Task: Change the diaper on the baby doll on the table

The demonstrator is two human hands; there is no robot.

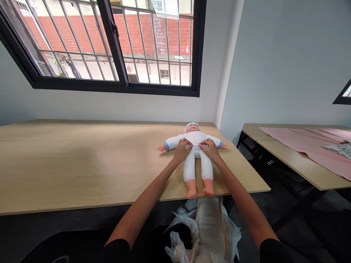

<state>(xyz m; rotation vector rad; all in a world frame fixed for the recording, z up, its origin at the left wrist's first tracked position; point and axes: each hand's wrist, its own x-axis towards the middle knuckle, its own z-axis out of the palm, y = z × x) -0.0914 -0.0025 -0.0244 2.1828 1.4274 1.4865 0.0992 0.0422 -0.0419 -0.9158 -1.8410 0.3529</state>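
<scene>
A baby doll [196, 138] lies on its back on the wooden table [82, 164], head toward the wall and bare feet at the near edge. It wears a white cap [192, 125], a white top with blue cuffs and white trousers [189, 168]. At the doll's waist, my left hand [182, 150] pinches the white cloth on one side. My right hand [210, 149] pinches the cloth at the waist on the other side. Both hands are closed, thumbs against fingers, and the doll's arms spread out beyond them.
Behind the table is a wall with a barred window [126, 86]. To the right, a second table [290, 160] carries a pink cloth [307, 142] and some whitish cloth [341, 148]. Below the near edge, a crumpled plastic bag [179, 223] surrounds a beige item [210, 226].
</scene>
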